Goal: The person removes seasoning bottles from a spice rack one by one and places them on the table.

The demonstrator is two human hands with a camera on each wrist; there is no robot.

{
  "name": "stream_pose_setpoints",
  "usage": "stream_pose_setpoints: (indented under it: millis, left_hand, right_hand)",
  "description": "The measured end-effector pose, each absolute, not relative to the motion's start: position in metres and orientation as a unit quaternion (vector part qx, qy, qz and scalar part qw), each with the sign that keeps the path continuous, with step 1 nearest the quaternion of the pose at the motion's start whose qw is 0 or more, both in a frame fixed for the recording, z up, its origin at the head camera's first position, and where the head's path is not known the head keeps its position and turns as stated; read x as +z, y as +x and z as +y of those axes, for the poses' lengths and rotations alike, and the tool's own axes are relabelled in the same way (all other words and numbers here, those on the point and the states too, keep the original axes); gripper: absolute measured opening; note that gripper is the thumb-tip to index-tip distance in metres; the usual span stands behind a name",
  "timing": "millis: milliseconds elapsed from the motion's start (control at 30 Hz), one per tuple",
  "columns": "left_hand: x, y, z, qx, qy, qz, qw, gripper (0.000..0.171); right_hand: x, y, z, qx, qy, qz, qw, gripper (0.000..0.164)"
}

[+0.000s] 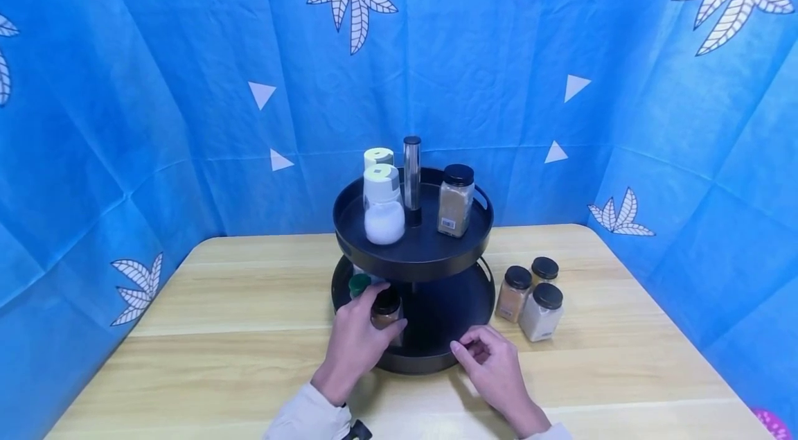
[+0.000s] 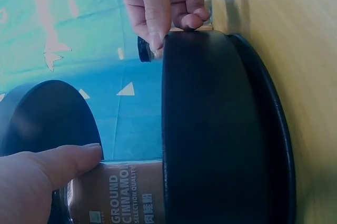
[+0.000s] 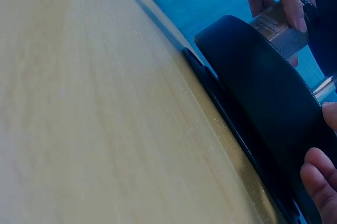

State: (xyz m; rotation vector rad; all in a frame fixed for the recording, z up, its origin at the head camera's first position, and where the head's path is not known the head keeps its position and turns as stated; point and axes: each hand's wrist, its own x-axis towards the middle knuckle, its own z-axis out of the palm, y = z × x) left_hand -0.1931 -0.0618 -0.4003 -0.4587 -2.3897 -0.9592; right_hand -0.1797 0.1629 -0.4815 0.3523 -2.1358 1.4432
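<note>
Cloth booth, room type unclear, blue patterned curtains (image 1: 474,45) behind, wood-grain table (image 1: 249,301)

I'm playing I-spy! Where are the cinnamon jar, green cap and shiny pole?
Cinnamon jar (image 2: 129,195), left wrist view: on its label.
Green cap (image 1: 359,283), head view: on its top.
Shiny pole (image 1: 412,178), head view: on its middle.

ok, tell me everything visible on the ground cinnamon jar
The ground cinnamon jar looks clear-walled, glass or plastic, with brown powder inside, white printing on its side and a black lid on. It is roughly upright, inside the rim of the lower tray, towards the head view's front left. The left hand grips it; its base is hidden.
</note>
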Motion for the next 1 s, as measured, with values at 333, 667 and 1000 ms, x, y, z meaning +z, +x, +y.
stream_pose_setpoints:
  millis: [333, 667, 1000]
  left_hand:
    - [-0.396, -0.192, -0.0631, -0.346, -0.178, -0.88, 0.27, 0.055]
    - [-0.3937, -0.1915, -0.0646, -0.343, -0.181, -0.878, 0.28, 0.056]
    - [-0.3898, -0.1905, -0.0662, -0.352, -0.182, -0.879, 0.267, 0.056]
  right_hand:
    - [-0.4823, -0.179, 0.1617, 0.542, 0.135, -0.785, 0.269, 0.024]
    - [-0.482, -0.1794, 0.1624, 0.536, 0.133, -0.789, 0.269, 0.023]
    - [-0.4817, -0.18, 0.1626, 0.53, 0.134, -0.793, 0.269, 0.023]
